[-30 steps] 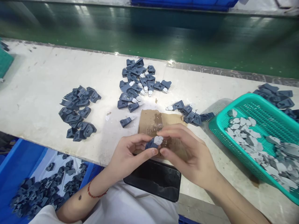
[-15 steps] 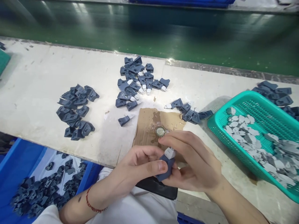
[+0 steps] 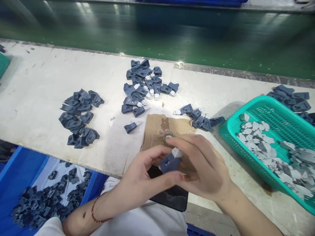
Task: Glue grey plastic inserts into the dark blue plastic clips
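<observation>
Both my left hand (image 3: 145, 177) and right hand (image 3: 204, 167) pinch one dark part (image 3: 169, 162) with its pale insert seated, fitted ones piled far (image 3: 147, 87), many bare ones left (image 3: 78, 118).

One teal basket (image 3: 236, 123), one cardboard scrap (image 3: 157, 127), one black phone (image 3: 172, 198), one blue bin (image 3: 14, 170) — and four dark-blue part heaps on the table (image 3: 36, 82).

cardboard sheet (image 3: 157, 127) on table (image 3: 36, 78), phone (image 3: 172, 196) at the near edge. part piles: left (image 3: 78, 118), behind (image 3: 145, 85), right (image 3: 199, 118) of the sheet. basket (image 3: 278, 121) far right, bin (image 3: 14, 183) below left.
</observation>
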Tool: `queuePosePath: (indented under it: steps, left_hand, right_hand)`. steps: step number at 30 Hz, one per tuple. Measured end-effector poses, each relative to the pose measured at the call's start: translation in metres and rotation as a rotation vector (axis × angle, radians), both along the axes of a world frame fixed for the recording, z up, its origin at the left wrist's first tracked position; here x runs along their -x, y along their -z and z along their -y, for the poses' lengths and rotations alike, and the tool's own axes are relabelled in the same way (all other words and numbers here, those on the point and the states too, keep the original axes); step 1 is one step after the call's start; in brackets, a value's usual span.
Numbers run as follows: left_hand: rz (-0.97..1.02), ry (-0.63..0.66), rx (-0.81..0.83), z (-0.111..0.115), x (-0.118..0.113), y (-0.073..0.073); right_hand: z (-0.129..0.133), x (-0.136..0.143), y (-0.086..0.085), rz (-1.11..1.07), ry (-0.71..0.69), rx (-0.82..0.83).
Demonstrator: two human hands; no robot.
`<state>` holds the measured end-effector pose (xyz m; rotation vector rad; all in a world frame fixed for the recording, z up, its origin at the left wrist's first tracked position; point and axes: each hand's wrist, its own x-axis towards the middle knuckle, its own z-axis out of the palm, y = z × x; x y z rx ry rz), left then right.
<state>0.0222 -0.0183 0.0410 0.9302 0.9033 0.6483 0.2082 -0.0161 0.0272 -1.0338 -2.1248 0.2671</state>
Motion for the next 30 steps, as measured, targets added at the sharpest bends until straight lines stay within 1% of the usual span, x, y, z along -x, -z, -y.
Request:
queuePosePath:
  steps: [1,2,3,6,7,10,12,16,22,24,26,27,28,30]
  left_hand:
    - [-0.003,-0.032,0.0,0.0,0.0,0.001]
    - [0.033,-0.044,0.036,-0.001,0.0,0.002]
    - [0.095,-0.033,0.094,-0.001,0.001,0.003]
    - [0.288,0.064,0.277,0.0,0.001,0.005]
    - [0.324,0.079,0.324,0.001,0.001,0.006]
    - [0.368,0.066,0.43,0.003,0.0,0.006]
    - [0.387,0.063,0.456,0.005,-0.001,0.007]
    - [0.419,0.035,0.456,0.006,-0.004,0.007]
    - [0.404,0.052,0.45,0.005,-0.004,0.009]
    - [0.351,0.025,0.428,0.005,-0.002,0.01]
    - [0.253,-0.003,0.348,0.004,0.0,0.011]
    - [0.18,-0.018,0.269,0.003,0.002,0.011]
    - [0.087,-0.044,0.153,0.001,0.005,0.011]
    - [-0.166,-0.148,-0.17,-0.006,0.013,0.011]
  right_hand:
    - [0.0,0.0,0.001,0.007,0.003,-0.012]
    - [0.0,0.001,0.001,0.003,0.005,-0.027]
    - [0.0,0.001,0.002,-0.008,0.004,-0.037]
    - [0.001,0.001,0.002,-0.046,-0.016,-0.026]
    - [0.001,0.001,0.002,-0.052,-0.026,-0.022]
    - [0.001,0.001,-0.002,-0.039,-0.049,-0.025]
    - [0.0,0.0,-0.005,-0.006,-0.044,-0.043]
    - [-0.001,0.0,-0.01,0.048,-0.009,-0.067]
    - [0.0,0.001,-0.006,0.06,-0.001,-0.054]
    - [0.0,0.001,-0.003,0.057,0.01,-0.037]
    - [-0.002,-0.001,-0.001,0.075,0.007,-0.027]
    - [-0.003,-0.003,-0.001,0.085,0.002,-0.012]
    - [-0.005,-0.006,-0.002,0.092,-0.001,0.009]
    - [-0.008,-0.015,-0.004,0.091,0.043,0.057]
